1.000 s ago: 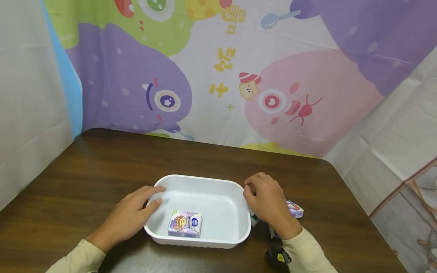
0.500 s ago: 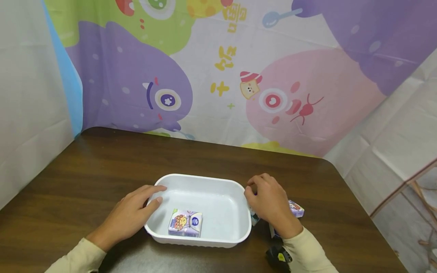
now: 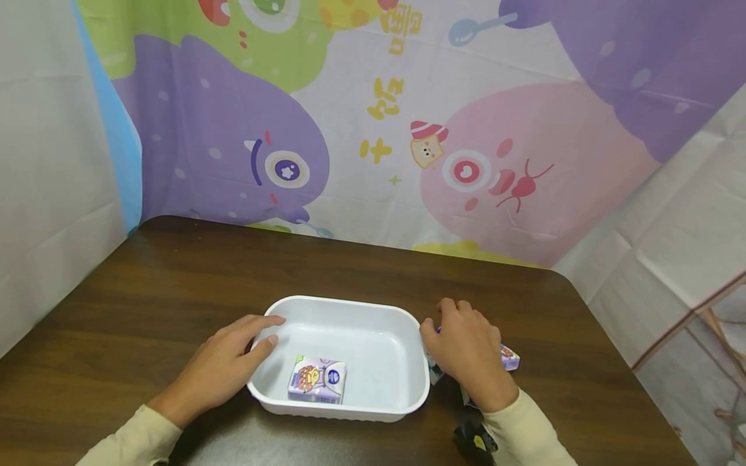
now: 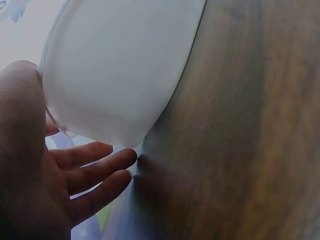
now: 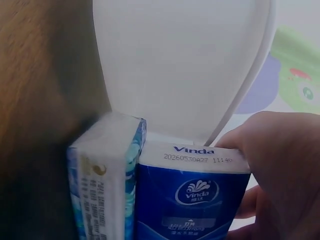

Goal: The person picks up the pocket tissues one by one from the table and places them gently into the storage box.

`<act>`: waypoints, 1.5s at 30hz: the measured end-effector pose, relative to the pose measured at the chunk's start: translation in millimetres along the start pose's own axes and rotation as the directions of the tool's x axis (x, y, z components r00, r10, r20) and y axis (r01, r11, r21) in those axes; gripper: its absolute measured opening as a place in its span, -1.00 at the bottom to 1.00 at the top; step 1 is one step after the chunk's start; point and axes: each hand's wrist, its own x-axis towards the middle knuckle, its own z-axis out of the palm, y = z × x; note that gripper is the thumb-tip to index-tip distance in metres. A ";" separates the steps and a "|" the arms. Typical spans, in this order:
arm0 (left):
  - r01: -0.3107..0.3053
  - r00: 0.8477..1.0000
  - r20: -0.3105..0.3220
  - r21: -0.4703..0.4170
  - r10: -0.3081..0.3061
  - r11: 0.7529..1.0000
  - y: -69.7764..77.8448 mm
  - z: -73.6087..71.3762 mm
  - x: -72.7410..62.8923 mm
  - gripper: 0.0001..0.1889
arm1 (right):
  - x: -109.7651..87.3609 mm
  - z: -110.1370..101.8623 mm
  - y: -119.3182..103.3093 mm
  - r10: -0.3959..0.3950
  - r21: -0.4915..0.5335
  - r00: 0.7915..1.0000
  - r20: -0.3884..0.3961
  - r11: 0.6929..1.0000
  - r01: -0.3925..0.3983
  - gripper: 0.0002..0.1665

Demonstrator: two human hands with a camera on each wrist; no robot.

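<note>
Entry from above into the tray (image 3: 381,372) is open across its right and far parts; a printed pack (image 3: 316,380) takes up the near left. The left hand (image 3: 233,356) obstructs the left rim. Along the right side, the right hand (image 3: 463,343), the blue pack (image 5: 192,200) in its grip and a patterned pack (image 5: 102,190) just beside that block the way, with a lilac pack (image 3: 510,357) farther right and a black object (image 3: 474,443) nearer. Beyond the tray, a hand could pass over the desk (image 3: 326,265) as far as the upright cloth (image 3: 361,200); on the near side, between the sleeves (image 3: 134,437).
</note>
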 end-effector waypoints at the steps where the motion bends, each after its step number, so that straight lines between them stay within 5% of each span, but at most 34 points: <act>1: -0.001 1.000 -0.001 0.000 0.001 1.000 0.0 0.1 0.0 -0.67 | -0.1 -0.4 0.0 0.001 -0.005 1.000 0.002 1.000 -0.001 -0.49; 15: 0.014 1.000 0.007 -0.003 -0.014 1.000 -0.1 -0.8 0.4 -0.67 | -4.0 -9.8 -2.1 -0.030 -0.089 0.999 0.021 0.996 0.031 -0.48; 25: 0.007 1.000 0.003 -0.005 -0.007 1.000 -0.1 0.4 -0.5 -0.67 | -3.2 -6.2 -0.6 -0.030 -0.020 1.000 0.001 0.999 0.030 -0.67; 38: 0.010 1.000 0.003 -0.005 -0.010 1.000 0.2 -0.4 -0.4 -0.67 | 1.4 -5.1 -1.0 0.063 0.170 0.993 0.104 0.982 -0.080 -0.29; 45: 0.018 1.000 0.007 -0.005 -0.018 1.000 0.6 -0.8 -0.1 -0.67 | 2.1 -4.4 0.2 0.044 0.097 0.992 0.115 0.994 -0.056 -0.40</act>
